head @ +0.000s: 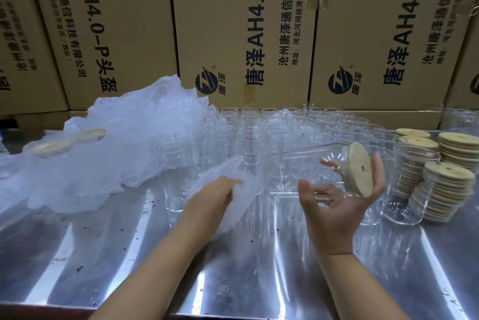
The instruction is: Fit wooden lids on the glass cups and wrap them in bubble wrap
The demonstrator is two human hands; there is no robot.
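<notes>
Head view: right hand cradled the lidded cup sideways, just in front of the cup rows. The grip looked loose, though blur hid it. Left hand, apart, pinched bubble wrap. Risk: the cup slips onto the rows and the lid pops.

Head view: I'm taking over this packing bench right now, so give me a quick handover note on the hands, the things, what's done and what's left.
Left hand: pinches a bubble wrap sheet.
Right hand: holds a glass cup on its side, with its wooden lid fitted.
Done: this cup is lidded. What look like two wrapped cups lie in the wrap pile at left, though they are blurred.
Left: wrap this cup, then lid and wrap the rows of open cups, taking lids from the lid stacks at right.
</notes>
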